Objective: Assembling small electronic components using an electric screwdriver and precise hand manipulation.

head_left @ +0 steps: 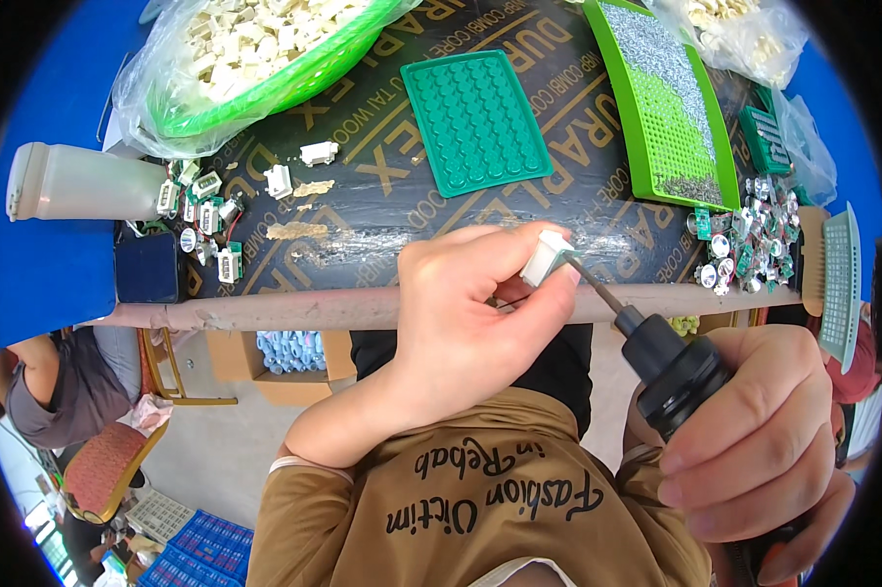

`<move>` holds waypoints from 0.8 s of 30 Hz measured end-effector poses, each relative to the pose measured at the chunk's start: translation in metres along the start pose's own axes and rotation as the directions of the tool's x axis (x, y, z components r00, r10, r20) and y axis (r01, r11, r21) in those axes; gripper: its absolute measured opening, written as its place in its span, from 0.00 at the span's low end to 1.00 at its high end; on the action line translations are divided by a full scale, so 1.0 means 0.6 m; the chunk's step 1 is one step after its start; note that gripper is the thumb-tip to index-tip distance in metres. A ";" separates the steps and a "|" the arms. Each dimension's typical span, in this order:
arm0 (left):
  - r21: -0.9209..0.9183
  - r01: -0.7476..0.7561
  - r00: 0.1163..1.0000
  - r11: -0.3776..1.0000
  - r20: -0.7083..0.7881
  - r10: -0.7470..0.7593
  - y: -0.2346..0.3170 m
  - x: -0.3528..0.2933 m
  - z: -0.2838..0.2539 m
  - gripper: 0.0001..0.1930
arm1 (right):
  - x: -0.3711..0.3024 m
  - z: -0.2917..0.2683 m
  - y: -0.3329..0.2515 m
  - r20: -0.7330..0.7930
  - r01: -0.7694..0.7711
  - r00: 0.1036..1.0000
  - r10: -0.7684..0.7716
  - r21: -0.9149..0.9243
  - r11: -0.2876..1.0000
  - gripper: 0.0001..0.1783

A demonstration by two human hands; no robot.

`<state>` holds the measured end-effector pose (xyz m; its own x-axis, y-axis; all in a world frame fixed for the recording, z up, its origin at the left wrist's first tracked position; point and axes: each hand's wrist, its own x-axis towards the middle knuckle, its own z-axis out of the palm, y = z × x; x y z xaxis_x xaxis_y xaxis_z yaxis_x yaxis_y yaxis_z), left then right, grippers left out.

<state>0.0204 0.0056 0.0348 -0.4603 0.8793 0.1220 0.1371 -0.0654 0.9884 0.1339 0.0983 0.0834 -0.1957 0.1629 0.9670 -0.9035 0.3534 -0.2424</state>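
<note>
Near the table's front edge, my left hand [461,313] pinches a small white plastic housing [544,259] between thumb and fingers. My right hand [754,440] is wrapped round a black electric screwdriver [671,367]. The thin metal bit points up and left, and its tip meets the housing beside my left thumb; whether a screw sits under the tip cannot be made out. Two similar white housings [279,182] lie on the table to the left. A pile of small assemblies with green circuit boards [206,210] is beyond them, and another pile of round reflectors and boards [749,240] lies at right.
A green basket [338,73] of white parts stands far left, near a translucent container [89,183]. The green moulded tray [477,122] lies mid-table. A lime-green tray [637,108] of small metal pieces stands at right. Below the edge is a cardboard box [236,354]; other people sit nearby.
</note>
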 end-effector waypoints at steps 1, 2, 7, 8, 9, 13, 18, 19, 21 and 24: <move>0.000 -0.003 1.000 1.000 0.000 0.003 -0.001 0.000 0.000 0.09 | 0.000 0.000 0.001 -0.012 -0.014 1.000 0.014 -0.027 1.000 0.16; 0.001 -0.007 1.000 1.000 0.000 0.007 -0.001 0.000 0.000 0.09 | 0.000 0.001 0.002 -0.024 -0.029 0.999 0.027 -0.053 0.998 0.17; -0.088 0.079 0.996 0.993 0.035 -0.077 -0.011 -0.002 -0.007 0.10 | 0.000 0.006 0.011 -0.087 -0.090 0.993 0.077 -0.152 0.984 0.21; -0.141 0.130 0.991 0.981 0.056 -0.123 -0.011 -0.003 -0.009 0.10 | 0.001 0.006 0.010 -0.102 -0.098 0.991 0.082 -0.163 0.982 0.23; -0.115 0.145 0.985 0.983 0.110 -0.132 -0.009 0.000 -0.013 0.11 | 0.002 0.006 0.007 -0.117 -0.106 0.989 0.086 -0.170 0.980 0.24; 0.035 0.047 0.987 0.998 0.153 -0.052 -0.023 0.002 -0.015 0.11 | -0.007 -0.001 -0.012 -0.234 -0.205 0.955 0.182 -0.078 0.976 0.37; 0.229 -0.044 0.999 0.972 -0.002 0.045 -0.027 -0.007 -0.049 0.13 | -0.020 -0.038 -0.056 -0.393 -0.264 0.891 0.228 -0.038 0.964 0.38; 0.189 -0.017 0.999 0.982 -0.027 0.023 -0.022 -0.010 -0.063 0.14 | -0.020 -0.045 -0.065 -0.340 -0.321 0.893 0.295 -0.019 0.947 0.40; 0.333 -0.105 0.986 0.937 -0.089 0.143 -0.003 -0.015 -0.103 0.15 | -0.030 -0.068 -0.066 -0.271 -0.389 0.898 0.346 -0.126 0.913 0.42; 0.177 -0.103 0.906 0.979 -0.389 0.166 -0.013 -0.018 -0.164 0.15 | -0.061 -0.087 -0.080 -0.534 -0.559 0.724 0.437 -0.084 0.825 0.47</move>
<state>-0.0618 -0.0498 0.0346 -0.7360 0.6021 0.3096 0.3365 -0.0715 0.9390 0.2046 0.1236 0.0555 -0.3329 0.7639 0.5529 -0.6041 0.2774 -0.7470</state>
